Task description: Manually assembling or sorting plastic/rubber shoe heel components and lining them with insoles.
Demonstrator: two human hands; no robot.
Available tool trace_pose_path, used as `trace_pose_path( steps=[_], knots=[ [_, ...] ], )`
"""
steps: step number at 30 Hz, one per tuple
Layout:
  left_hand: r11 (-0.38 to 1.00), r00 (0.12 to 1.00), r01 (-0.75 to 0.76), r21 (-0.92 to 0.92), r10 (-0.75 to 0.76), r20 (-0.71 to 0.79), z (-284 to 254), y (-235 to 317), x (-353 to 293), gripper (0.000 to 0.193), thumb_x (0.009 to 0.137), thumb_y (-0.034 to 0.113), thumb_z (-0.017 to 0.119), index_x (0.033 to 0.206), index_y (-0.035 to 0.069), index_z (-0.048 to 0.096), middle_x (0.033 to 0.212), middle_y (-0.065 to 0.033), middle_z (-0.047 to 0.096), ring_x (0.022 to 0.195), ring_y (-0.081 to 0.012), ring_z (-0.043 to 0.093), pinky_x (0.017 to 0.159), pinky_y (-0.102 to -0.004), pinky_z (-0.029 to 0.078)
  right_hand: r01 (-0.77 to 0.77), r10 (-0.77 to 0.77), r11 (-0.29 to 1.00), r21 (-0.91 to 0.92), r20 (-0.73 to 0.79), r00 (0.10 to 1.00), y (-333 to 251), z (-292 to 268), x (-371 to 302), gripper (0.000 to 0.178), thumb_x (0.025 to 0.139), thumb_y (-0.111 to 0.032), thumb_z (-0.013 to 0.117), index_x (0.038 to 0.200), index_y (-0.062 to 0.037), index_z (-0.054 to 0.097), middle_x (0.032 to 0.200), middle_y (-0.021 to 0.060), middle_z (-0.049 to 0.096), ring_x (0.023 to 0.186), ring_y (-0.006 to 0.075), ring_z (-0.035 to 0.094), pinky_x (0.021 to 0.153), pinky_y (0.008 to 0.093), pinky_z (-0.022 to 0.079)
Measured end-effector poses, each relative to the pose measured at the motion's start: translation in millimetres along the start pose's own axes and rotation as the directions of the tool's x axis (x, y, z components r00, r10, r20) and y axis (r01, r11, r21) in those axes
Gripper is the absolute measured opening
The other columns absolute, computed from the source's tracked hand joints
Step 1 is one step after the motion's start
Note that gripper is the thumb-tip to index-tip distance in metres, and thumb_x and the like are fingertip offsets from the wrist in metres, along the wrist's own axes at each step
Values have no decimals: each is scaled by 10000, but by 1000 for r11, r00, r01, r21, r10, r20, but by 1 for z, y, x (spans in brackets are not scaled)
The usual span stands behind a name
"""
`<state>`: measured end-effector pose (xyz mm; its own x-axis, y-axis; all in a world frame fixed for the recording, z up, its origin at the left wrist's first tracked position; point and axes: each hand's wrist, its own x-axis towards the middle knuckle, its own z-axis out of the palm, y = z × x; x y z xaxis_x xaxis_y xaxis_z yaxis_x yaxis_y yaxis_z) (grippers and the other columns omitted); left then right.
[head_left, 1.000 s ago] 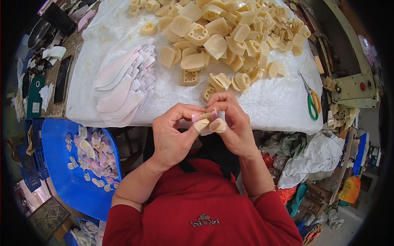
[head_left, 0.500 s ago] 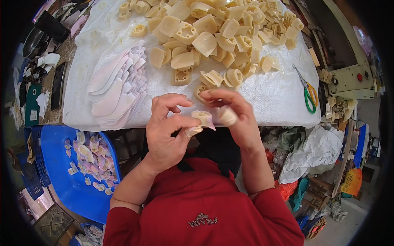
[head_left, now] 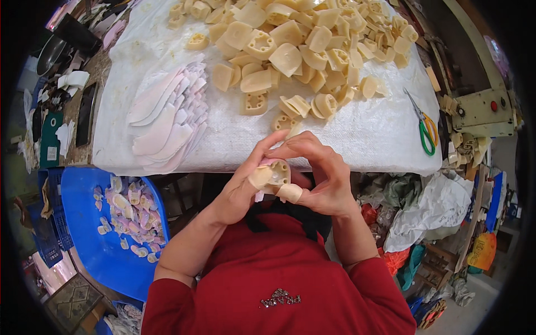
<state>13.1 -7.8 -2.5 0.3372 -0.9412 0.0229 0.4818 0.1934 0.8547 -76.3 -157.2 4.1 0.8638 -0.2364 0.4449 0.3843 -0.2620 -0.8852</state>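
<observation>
Just in front of the table edge, both my hands hold one cream plastic shoe heel [head_left: 281, 170], its holed, hollow side facing up. Pink sheet material shows along its rim and below it. My left hand [head_left: 235, 194] grips it from the left, thumb over the hollow. My right hand [head_left: 330, 177] curls around the right side, with forefinger at the far edge and thumb at the near edge. Pale covers wrap both thumbs. Beyond the fingers lies a loose heel [head_left: 283, 123] on the white sheet [head_left: 234, 146]. Overlapping pale pink curved strips [head_left: 162, 131] are stacked to the left.
A large heap of cream heels [head_left: 287, 58] covers the far table. Scissors [head_left: 424, 125] with green and orange handles lie near the right edge. At lower left, a blue basin [head_left: 100, 254] contains several pink-covered heels [head_left: 131, 212]. Crumpled white wrapping [head_left: 427, 209] sits at right.
My hands have come together around the heel, and my right thumb now presses its near edge. The heel's hollow side has turned upward. The whole view has shifted slightly.
</observation>
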Motion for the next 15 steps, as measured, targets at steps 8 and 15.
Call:
trace_pose_path(
  steps=[8,15],
  knots=[
    [994,974,29,102,-5,-228,6,-8,-10,594,948,426,391,1391,78,201,1069,-104,504,869,-136,540,738,-269,460,-208,204,975,81,52,978,1,11,-5,326,800,-179,665,1096,-65,591,1129,99,496,963,208,512,826,322,444],
    [924,941,-206,321,277,-193,23,-5,0,803,939,562,336,1442,-3,70,1227,-143,402,861,-129,544,727,-241,464,-573,528,641,511,249,812,-2,14,12,207,919,-196,514,1003,-16,574,972,58,542,442,98,553,317,186,408]
  ],
)
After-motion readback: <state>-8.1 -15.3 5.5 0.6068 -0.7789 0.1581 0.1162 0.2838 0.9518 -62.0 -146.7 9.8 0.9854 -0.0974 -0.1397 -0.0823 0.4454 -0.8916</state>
